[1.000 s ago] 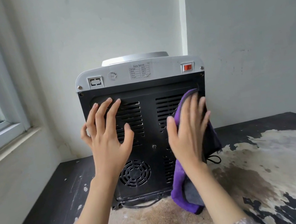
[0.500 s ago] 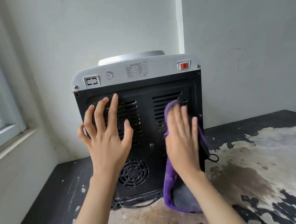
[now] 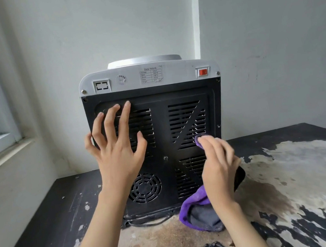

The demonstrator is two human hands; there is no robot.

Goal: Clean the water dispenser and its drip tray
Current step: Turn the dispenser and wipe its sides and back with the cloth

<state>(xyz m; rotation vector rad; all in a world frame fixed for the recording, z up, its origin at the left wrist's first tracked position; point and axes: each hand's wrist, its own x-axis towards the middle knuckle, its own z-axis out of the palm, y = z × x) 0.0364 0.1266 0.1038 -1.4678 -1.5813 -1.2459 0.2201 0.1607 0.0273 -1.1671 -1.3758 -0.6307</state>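
Head view: the water dispenser (image 3: 158, 137) stands on the worn table (image 3: 296, 187) in the wall corner, black vented back panel toward the camera. The left hand (image 3: 117, 152) rests flat on the upper left vents, fingers spread, grasping nothing. The right hand (image 3: 220, 167) presses a purple cloth (image 3: 200, 213) (grey inner face) against the panel's lower right; fingers slightly blurred, lying fairly straight over the cloth.
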